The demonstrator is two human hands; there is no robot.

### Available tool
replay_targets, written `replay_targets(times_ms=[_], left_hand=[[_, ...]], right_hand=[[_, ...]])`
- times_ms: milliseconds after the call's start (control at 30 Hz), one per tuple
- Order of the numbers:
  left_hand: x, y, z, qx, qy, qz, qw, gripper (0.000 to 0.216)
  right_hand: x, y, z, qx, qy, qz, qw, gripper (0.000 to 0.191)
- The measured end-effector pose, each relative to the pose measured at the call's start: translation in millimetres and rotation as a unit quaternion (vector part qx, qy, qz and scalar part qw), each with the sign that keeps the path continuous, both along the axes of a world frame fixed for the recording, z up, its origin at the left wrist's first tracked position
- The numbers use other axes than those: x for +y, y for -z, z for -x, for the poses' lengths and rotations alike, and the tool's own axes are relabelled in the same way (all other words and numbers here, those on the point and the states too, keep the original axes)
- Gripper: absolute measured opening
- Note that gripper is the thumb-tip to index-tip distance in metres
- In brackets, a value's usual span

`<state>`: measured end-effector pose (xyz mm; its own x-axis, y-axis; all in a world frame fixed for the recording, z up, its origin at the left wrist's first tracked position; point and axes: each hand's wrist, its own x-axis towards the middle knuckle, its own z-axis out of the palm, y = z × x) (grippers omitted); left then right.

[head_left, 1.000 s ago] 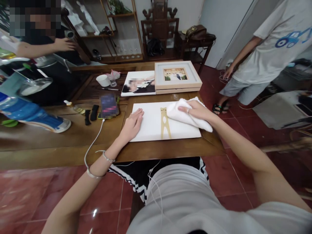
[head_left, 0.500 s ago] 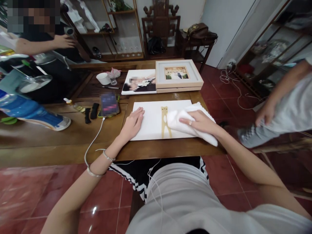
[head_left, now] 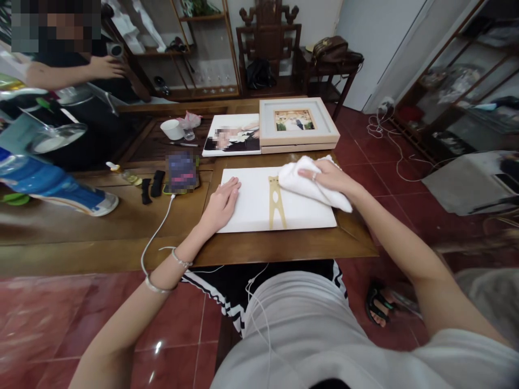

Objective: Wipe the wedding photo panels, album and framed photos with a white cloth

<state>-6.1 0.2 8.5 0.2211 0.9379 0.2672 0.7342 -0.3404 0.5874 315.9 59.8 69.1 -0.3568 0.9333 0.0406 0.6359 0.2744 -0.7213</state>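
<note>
On the wooden table (head_left: 284, 248), here's the white panel (head_left: 254, 201), likely light, stiff, best held by its edges! Over it, a soft-looking white towel (head_left: 299, 185), clutched in the right hand (head_left: 332, 177); left hand (head_left: 222, 204) flat on the panel's left end.

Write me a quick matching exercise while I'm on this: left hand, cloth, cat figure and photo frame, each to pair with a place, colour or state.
Column one
1. Left hand
2. Cloth
3. Cat figure
4. Photo frame

Column two
A. Tan, near the middle of the white board
B. Pale wood, beyond the white board
C. White and bunched, held in the right hand
D. Palm down on one end of the white board

Right pairs: 1-D, 2-C, 3-A, 4-B
</note>
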Motion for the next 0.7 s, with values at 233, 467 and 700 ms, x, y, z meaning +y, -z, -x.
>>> replay_targets(times_ms=[233,467,700], left_hand=[[0.5,0.9,0.5,0.000,-0.002,-0.001,1.000,0.065],[1.0,0.7,0.4,0.001,0.001,0.002,1.000,0.068],[1.3,1.5,0.6,0.002,0.004,0.000,1.000,0.067]], right_hand=[[26.6,13.0,26.9,0.025,0.115,-0.066,0.991,0.035],[-79.7,11.2,42.8,0.083,-0.002,-0.001,0.997,0.043],[-88.3,3.8,45.1,0.073,-0.091,0.016,0.993,0.042]])
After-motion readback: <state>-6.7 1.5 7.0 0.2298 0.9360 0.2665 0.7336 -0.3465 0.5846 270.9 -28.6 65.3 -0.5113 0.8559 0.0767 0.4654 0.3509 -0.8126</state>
